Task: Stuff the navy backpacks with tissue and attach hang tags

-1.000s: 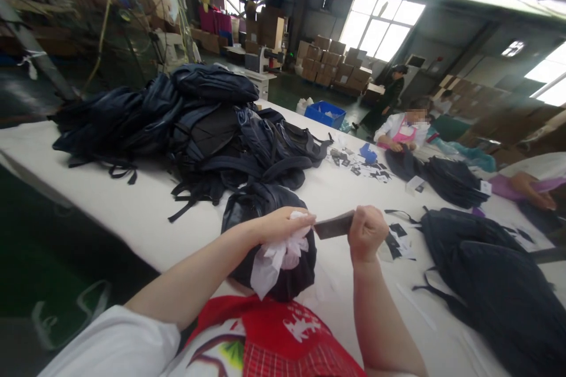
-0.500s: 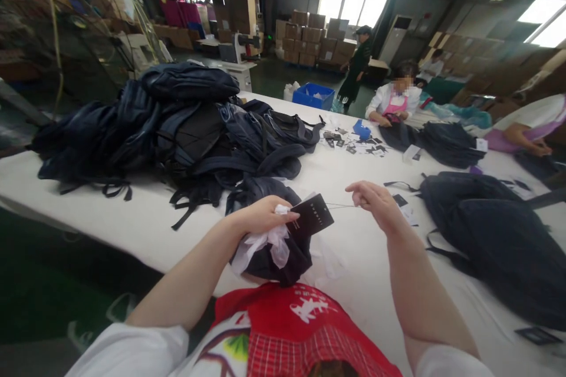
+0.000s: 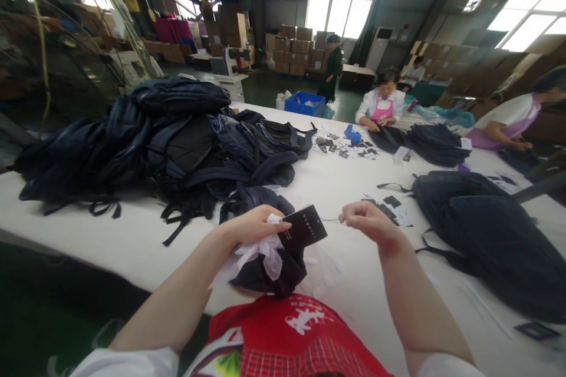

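Observation:
My left hand is closed on a black hang tag with pale lettering, its thumb lying over the tag's near edge. White tissue-like material hangs below the same hand. To the right, my right hand pinches the thin string that runs from the tag's corner. The string looks drawn out between both hands. Beneath the left hand, against the red apron, lies a dark backpack, partly hidden by the hand and the white material.
A large heap of dark backpacks covers the table's left side. More backpacks lie at the right, beside loose tags. Scattered tags lie farther back near a blue object. Co-workers work across the table.
My right hand has come closer to the tag and its fingers are more curled, with the string shorter between the hands. The whole view has shifted slightly.

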### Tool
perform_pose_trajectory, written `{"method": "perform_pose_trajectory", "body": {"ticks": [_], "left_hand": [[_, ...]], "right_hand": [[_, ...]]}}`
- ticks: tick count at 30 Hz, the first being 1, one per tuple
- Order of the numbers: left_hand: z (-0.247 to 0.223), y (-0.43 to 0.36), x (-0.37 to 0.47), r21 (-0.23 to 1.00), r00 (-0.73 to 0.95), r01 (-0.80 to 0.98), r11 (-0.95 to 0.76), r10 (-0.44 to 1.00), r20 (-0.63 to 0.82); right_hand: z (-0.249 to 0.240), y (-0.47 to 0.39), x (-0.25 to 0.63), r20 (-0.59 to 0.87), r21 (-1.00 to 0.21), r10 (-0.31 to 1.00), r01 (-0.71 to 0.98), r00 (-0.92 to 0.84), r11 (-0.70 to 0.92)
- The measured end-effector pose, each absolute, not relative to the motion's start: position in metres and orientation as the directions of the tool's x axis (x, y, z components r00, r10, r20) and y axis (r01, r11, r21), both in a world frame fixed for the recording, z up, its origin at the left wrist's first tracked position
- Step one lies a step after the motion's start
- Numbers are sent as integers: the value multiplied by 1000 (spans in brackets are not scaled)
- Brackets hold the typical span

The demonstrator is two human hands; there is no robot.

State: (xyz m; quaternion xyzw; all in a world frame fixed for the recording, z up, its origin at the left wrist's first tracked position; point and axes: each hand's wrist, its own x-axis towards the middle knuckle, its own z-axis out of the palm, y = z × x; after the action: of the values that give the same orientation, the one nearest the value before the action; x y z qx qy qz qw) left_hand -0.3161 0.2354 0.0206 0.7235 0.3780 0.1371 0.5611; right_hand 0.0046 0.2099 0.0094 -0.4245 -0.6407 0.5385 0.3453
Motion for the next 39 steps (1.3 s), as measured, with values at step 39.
{"method": "perform_pose_trajectory", "body": {"ticks": [39], "left_hand": [[16,181,-345,795,263,529,-297,948,179]], "right_hand": [[-32,194,-123,88,-796,931,537,-354,279]]}}
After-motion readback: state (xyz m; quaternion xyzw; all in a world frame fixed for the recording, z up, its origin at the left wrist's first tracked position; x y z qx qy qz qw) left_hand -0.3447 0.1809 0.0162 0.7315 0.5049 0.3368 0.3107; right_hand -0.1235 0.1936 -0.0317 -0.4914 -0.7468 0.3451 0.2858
